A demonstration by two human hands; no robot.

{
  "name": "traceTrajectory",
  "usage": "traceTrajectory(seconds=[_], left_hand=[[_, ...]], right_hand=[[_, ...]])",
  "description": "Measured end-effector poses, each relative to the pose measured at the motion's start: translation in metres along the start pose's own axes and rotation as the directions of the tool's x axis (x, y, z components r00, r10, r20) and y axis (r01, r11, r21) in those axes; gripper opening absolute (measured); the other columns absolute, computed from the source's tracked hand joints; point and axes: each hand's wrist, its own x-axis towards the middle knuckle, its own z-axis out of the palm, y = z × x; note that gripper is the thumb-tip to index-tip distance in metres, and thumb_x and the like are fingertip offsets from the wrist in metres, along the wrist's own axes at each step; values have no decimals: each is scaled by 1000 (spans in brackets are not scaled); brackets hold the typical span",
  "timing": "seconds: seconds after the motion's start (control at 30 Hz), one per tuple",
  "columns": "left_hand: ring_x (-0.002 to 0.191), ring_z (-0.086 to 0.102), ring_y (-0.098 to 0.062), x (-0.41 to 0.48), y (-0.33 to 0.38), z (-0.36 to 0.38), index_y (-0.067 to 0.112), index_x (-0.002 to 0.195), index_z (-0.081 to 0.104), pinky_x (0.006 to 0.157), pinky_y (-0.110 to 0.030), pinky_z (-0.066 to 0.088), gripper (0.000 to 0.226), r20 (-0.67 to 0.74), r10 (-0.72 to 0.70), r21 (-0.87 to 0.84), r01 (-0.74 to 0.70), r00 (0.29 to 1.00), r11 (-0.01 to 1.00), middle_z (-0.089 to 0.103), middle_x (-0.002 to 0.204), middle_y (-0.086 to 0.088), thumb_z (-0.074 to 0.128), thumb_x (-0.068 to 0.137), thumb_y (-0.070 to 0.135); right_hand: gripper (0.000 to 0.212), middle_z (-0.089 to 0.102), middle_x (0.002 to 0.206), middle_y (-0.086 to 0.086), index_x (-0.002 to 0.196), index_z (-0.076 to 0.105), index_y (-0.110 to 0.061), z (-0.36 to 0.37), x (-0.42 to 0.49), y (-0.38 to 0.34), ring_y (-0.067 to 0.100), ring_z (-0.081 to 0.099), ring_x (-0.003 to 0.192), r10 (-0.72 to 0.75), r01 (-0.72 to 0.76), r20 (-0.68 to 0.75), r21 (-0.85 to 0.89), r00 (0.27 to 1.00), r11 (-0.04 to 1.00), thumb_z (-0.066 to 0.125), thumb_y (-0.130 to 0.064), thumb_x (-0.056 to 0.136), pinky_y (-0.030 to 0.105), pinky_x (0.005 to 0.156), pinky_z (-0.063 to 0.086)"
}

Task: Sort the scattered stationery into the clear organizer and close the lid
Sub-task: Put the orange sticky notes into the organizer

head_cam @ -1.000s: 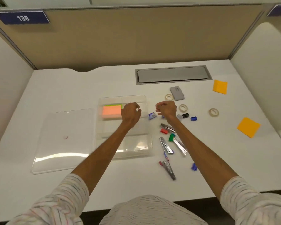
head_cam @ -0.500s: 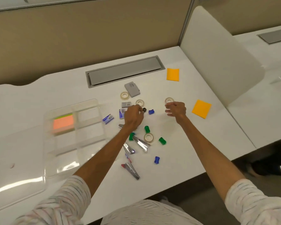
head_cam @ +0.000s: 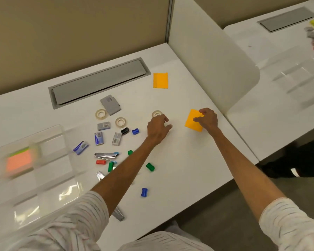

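Clear plastic, blurred by camera motion, fills the lower left of the frame: the organizer (head_cam: 49, 142) sits open on the white desk (head_cam: 188, 169), with a stack of pink and green sticky notes (head_cam: 19, 163) in one of its far compartments. Just right of it the loose stationery is spread out: small staple boxes (head_cam: 99, 138), a silver stapler (head_cam: 106, 155) lying on its side, a red clip (head_cam: 101, 162), green (head_cam: 150, 167) and blue (head_cam: 144, 192) sharpeners, a black one (head_cam: 125, 131), and two tape rolls (head_cam: 100, 113) beside a grey case (head_cam: 110, 104).

Toward the centre, the left hand (head_cam: 158, 129) hovers with fingers loosely curled and parted, empty, right next to a third tape roll (head_cam: 157, 113); whether the fingertips touch it cannot be told. At centre right, the right hand (head_cam: 207, 119) rests on an orange sticky pad (head_cam: 193, 122), thumb and fingers pinching narrowly at its far edge. A second orange pad (head_cam: 160, 80) lies well apart, higher up, near the grey cable hatch (head_cam: 98, 84) set into the desk.

Striped sleeves (head_cam: 288, 223) cover both upper arms at the bottom of the frame. A white divider (head_cam: 207, 60) at upper right separates this desk from a neighbouring one.
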Motion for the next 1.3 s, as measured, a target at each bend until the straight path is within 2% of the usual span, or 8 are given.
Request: traceTrajectory(seconds=[0.23,0.33,0.4,0.67,0.83,1.0,1.13,1.3], left_hand=[[101,58,-21,33,15,18,13,106,61,85,-36,48,25,2,77,14,-77,997,997,64,108,-5,64,89,30],[101,59,-20,47,16,19,13,106,61,86,-30,41,24,-17,85,52,-84,996,995,65,107,-4,63,90,30],[101,59,-21,56,15,19,14,106,61,88,-32,41,22,-49,81,92,-77,995,993,65,107,-3,60,92,30],[105,60,-25,101,14,-5,11,113,57,92,-38,43,23,-194,-10,174,45,981,984,65,114,-6,51,97,28],[109,60,-26,144,14,-26,11,118,55,93,-38,47,30,-233,-66,178,109,970,978,63,118,-8,53,97,32],[115,55,-28,182,11,-28,6,124,50,94,-40,45,55,-214,-161,215,207,963,954,57,124,-12,57,91,50],[124,45,-31,205,13,-20,1,127,46,96,-44,44,78,-195,-276,168,309,941,936,46,131,-15,61,82,63],[130,36,-30,217,17,-15,0,133,39,96,-43,44,87,-183,-336,180,368,924,912,38,137,-15,72,75,55]], right_hand=[[97,37,143,11,143,35,-21,2,26,4,30,30,139,-17,68,160,-320,987,945,87,-39,63,50,106,38],[100,36,140,12,141,35,-18,6,29,5,32,29,137,-33,105,177,-412,984,905,89,-40,59,52,102,39],[98,37,137,12,138,37,-17,8,32,5,32,30,135,-41,114,173,-438,984,892,89,-40,58,52,100,40],[94,51,131,9,133,38,-20,11,45,1,33,39,130,-7,105,224,-428,974,898,90,-37,57,53,104,31],[84,59,126,9,129,43,-22,11,53,-4,32,53,120,-49,117,191,-365,980,924,89,-33,60,46,98,37],[81,59,126,7,128,44,-23,17,59,-8,32,54,118,-42,104,192,-324,980,940,89,-34,61,47,98,42],[79,61,123,7,125,46,-24,23,57,-10,32,57,115,-49,103,181,-301,982,948,89,-36,60,46,96,44],[78,62,120,6,125,47,-23,34,51,-15,32,58,112,-90,142,207,-251,974,958,88,-35,60,48,94,47]])
